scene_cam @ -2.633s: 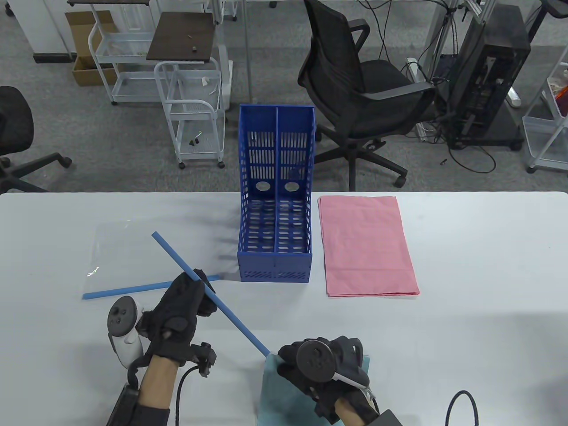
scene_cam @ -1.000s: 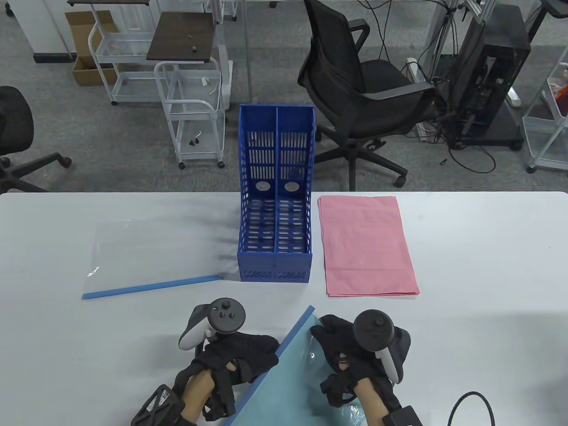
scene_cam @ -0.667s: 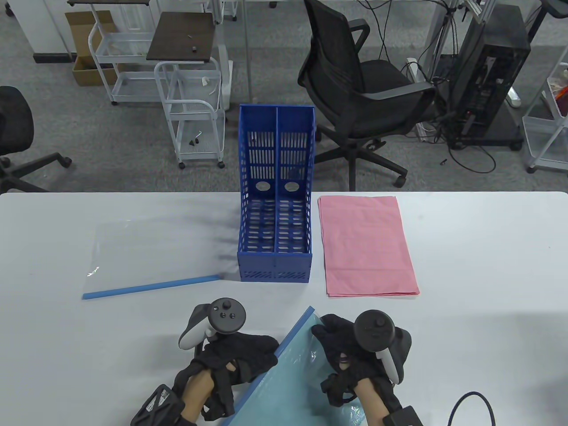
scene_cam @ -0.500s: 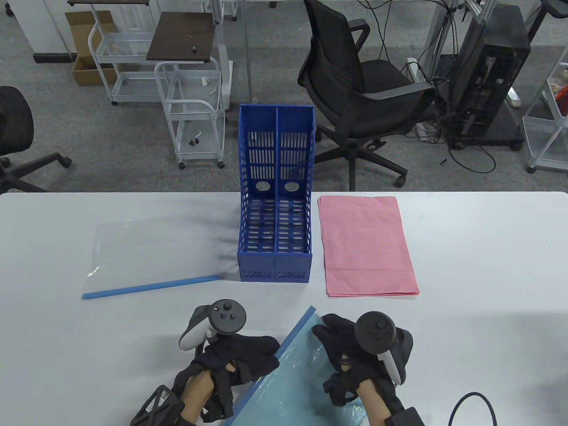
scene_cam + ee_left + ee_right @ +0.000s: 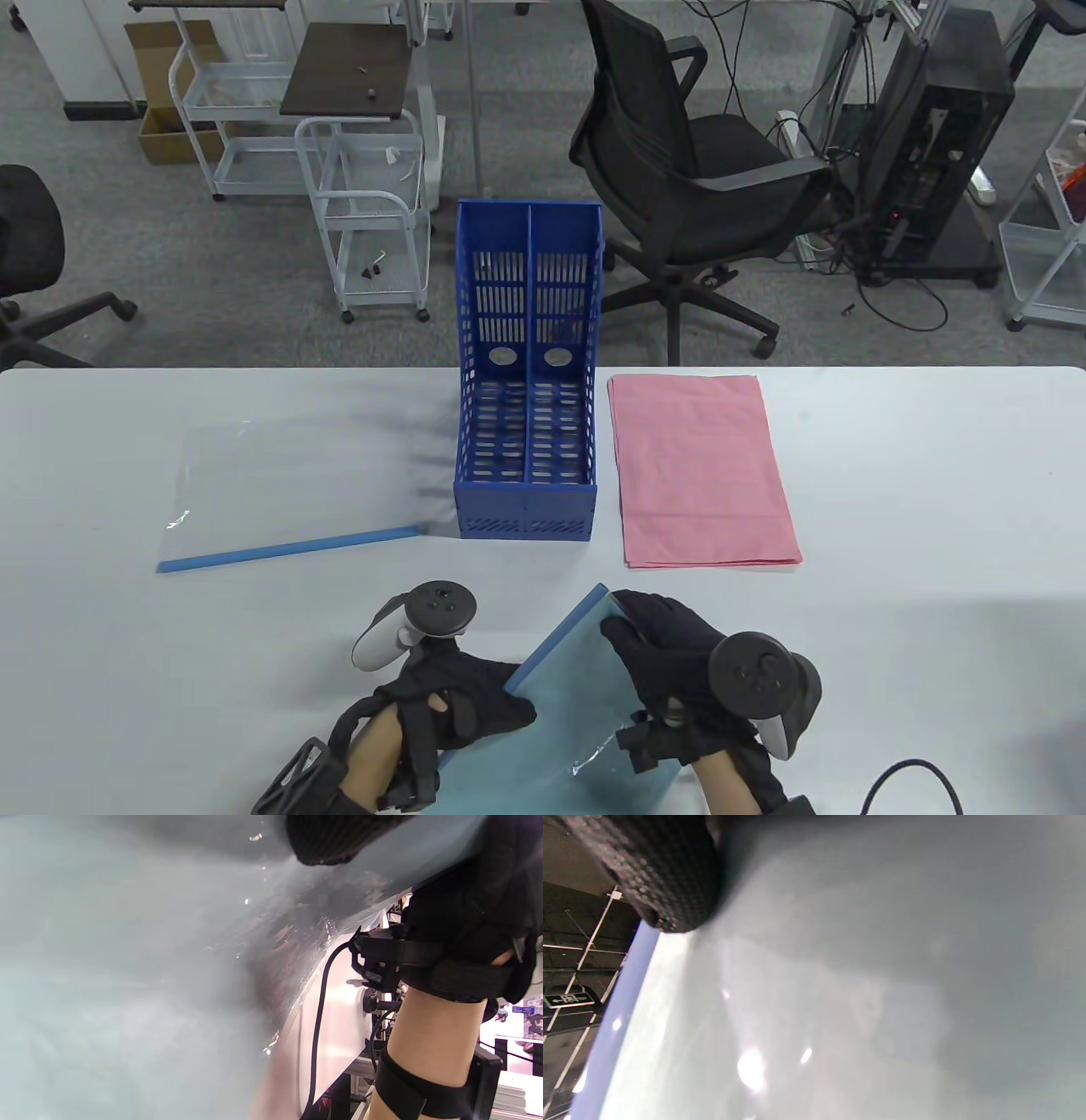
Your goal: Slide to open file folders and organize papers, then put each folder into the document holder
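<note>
Folder (image 5: 560, 713) with blue papers, raised off the table (image 5: 891, 526).
We pinch it, left hand (image 5: 450, 705) and right hand (image 5: 670, 671), to aim its spine toward the document holder (image 5: 526, 509).

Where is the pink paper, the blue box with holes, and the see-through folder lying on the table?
Pink paper (image 5: 704, 471), table view, middle of the top sheet.
Blue box with holes (image 5: 524, 509), table view, its low front wall.
See-through folder (image 5: 288, 546), table view, its blue slide bar.

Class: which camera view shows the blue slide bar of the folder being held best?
The table view: the slide bar runs along the held folder's edge between both hands. The right wrist view shows a blurred blue strip of it; the left wrist view shows only plastic sheet.
</note>
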{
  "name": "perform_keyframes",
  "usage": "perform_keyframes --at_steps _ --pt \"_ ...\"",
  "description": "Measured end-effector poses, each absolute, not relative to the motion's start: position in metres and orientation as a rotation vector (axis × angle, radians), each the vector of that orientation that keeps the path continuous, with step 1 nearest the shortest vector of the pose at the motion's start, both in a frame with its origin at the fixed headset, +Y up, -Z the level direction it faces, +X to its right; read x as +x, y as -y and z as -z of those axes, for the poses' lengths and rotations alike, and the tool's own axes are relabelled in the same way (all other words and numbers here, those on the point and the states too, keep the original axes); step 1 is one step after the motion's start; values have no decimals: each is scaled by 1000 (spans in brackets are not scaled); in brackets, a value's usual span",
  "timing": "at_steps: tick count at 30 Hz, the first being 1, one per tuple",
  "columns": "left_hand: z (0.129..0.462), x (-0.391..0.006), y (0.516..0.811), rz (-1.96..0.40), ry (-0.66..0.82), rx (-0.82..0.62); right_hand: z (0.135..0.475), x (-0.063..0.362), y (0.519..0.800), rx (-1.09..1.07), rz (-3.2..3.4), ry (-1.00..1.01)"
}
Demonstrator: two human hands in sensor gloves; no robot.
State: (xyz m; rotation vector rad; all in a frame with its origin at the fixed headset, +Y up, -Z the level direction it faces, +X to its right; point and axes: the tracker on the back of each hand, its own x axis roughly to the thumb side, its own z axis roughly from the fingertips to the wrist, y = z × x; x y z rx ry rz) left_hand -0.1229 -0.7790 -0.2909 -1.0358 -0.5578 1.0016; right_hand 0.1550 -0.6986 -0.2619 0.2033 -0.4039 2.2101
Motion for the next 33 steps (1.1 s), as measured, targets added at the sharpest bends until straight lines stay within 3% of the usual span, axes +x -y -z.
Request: perform_keyframes --at_steps 6,13,17,22,25,29,33 --pt "303 -158 770 -1244 483 -868 260 180 694 -3 -2322 543" --pt "313 -198 756 -1594 481 -549 271 178 713 -29 -2360 388" --pt "310 -218 729 -1690 454 -247 273 159 723 24 -2503 280" --pt "300 -231 684 -1689 329 311 275 131 741 57 -2791 -20" --pt "306 -224 668 -1679 303 485 275 125 746 80 -2823 -63" --pt "325 -206 658 -1644 239 601 274 125 747 69 -2804 -78" --pt "347 -185 655 -1668 232 606 274 129 744 56 -2782 -71"
